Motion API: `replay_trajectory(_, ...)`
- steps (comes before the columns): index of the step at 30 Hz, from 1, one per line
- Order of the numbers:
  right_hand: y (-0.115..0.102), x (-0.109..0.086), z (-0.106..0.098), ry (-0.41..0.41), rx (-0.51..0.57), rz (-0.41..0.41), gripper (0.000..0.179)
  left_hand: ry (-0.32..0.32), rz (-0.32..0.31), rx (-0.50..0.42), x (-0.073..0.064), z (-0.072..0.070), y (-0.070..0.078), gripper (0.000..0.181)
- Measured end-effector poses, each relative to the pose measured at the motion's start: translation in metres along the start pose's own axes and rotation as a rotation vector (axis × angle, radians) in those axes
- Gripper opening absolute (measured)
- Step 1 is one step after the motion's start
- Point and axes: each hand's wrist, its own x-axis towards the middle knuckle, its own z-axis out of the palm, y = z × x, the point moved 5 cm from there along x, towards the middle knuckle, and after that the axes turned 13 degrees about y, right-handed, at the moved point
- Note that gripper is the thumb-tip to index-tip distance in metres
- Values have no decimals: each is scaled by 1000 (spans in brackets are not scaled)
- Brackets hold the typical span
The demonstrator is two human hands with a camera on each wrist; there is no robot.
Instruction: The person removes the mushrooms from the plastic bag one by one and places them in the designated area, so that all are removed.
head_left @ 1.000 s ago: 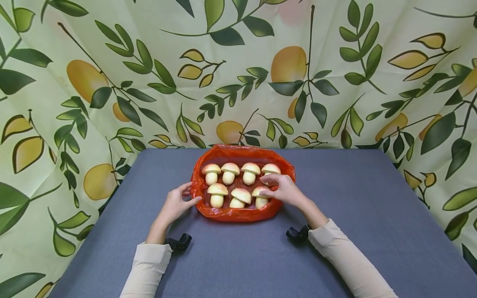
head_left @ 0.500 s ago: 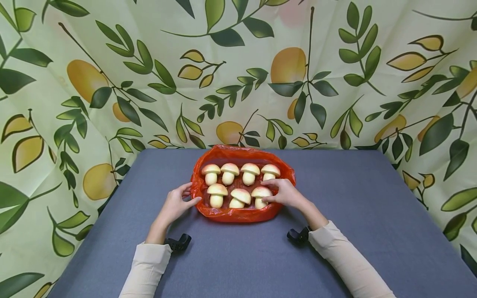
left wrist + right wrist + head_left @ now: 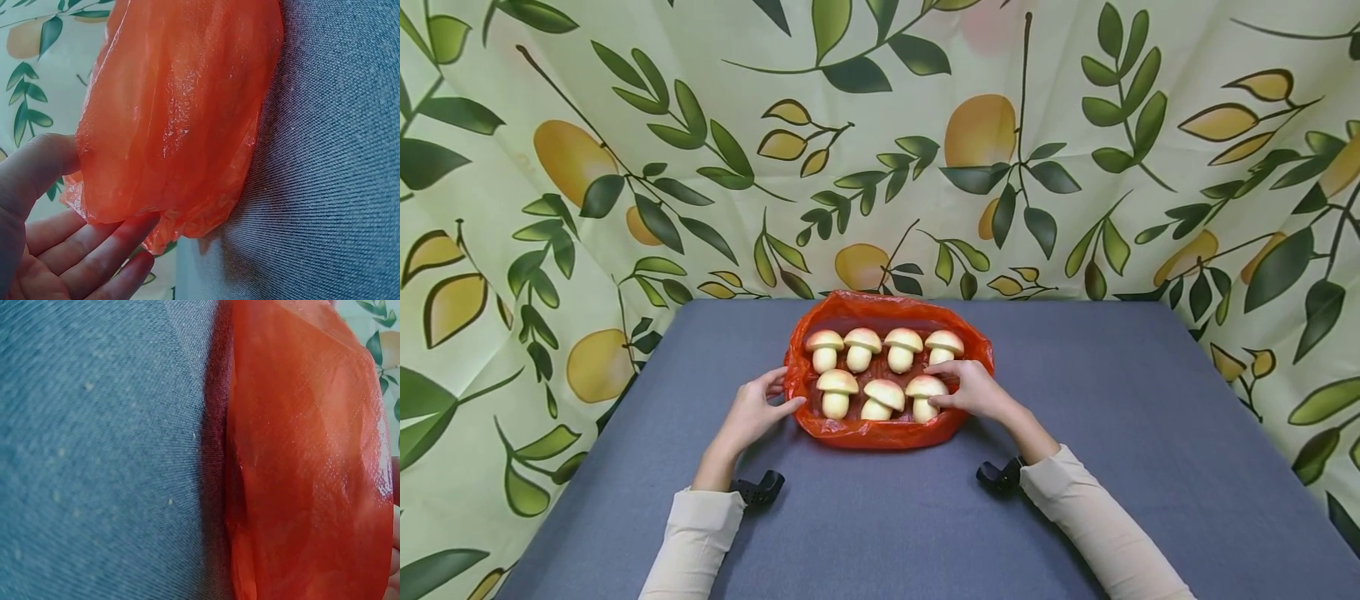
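Note:
A red plastic bag (image 3: 880,433), its top spread wide, lies on the blue-grey table with several mushrooms in two rows inside. My left hand (image 3: 752,408) holds the bag's left end, thumb on one side and fingers reaching behind it in the left wrist view. At the bag's right side, my right hand (image 3: 981,389) reaches over the rim. Its thumb and fingers lie around the right side of the front-row right mushroom (image 3: 922,388), thumb at the stem. The red bag wall (image 3: 312,462) hides most of this hand in the right wrist view.
Behind the table (image 3: 880,517) hangs a pale cloth (image 3: 880,108) printed with leaves and orange fruit. Black wrist cameras (image 3: 763,490) sit under both wrists. The back-row mushrooms (image 3: 862,348) stand close beside each other.
The right hand has drawn slightly back and down, its thumb shifting from the front right mushroom's cap to its stem. For the last half second both hands stay still.

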Motion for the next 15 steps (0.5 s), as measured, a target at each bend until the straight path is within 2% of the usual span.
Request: replay_trajectory(15,-4,3,-11,53,79,25,40,-7,-7,6,0,1,-2,59)
